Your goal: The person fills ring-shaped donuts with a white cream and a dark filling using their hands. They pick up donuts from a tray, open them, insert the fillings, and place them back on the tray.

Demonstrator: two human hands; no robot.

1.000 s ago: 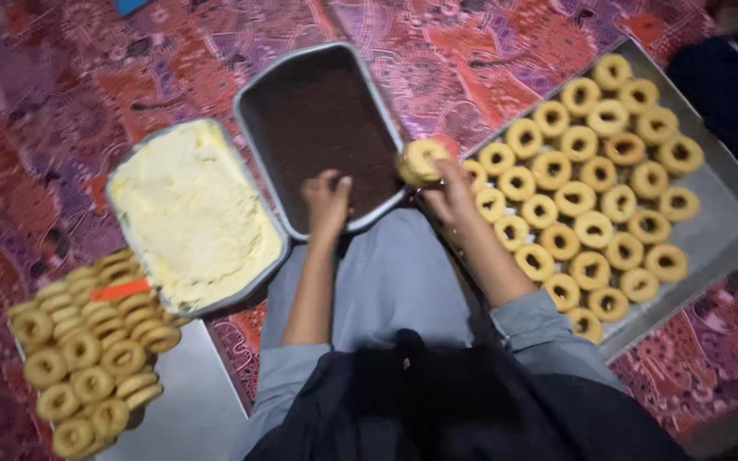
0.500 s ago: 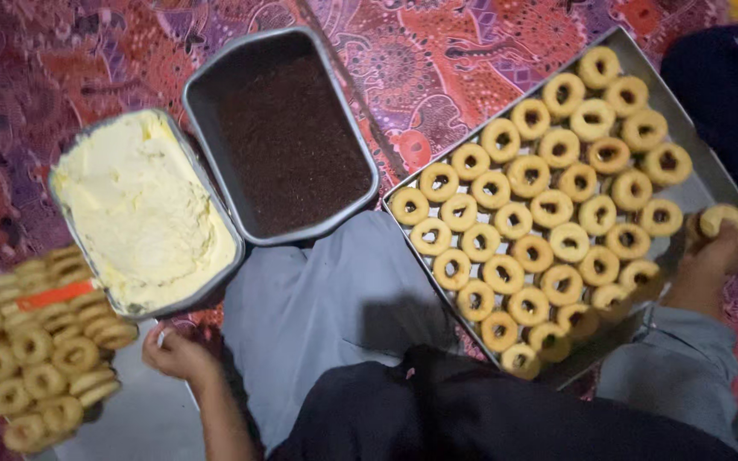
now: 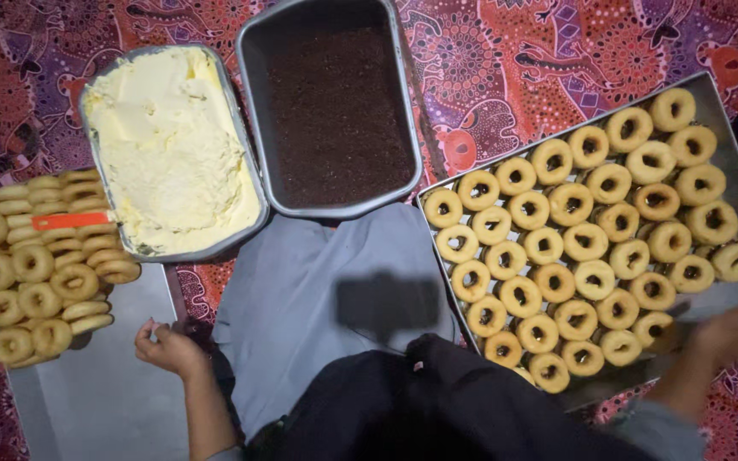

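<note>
The fingers of the left hand [image 3: 166,348] are curled loosely inward and hold nothing that shows; the hand rests at the near right edge of the left tray [image 3: 104,393], on its bare metal, near the plain rings [image 3: 40,256] heaped at that tray's far end. An orange-handled tool [image 3: 70,220] lies across the heap. The fingers of the right hand [image 3: 732,335] are blurred, so whether they are spread or closed on anything cannot be told; the hand lies over the near right corner of the right tray [image 3: 728,145], just beside the nearest of the ring doughnuts [image 3: 591,248] set there in slanting rows. Between the trays, on the patterned red and purple floor cloth [image 3: 523,60], stand two deep pans side by side: the cream pan [image 3: 168,149], touching the left tray's heap, and the dark crumb pan [image 3: 335,111]. The person's grey-clad lap [image 3: 301,290] lies just before both pans.
</note>
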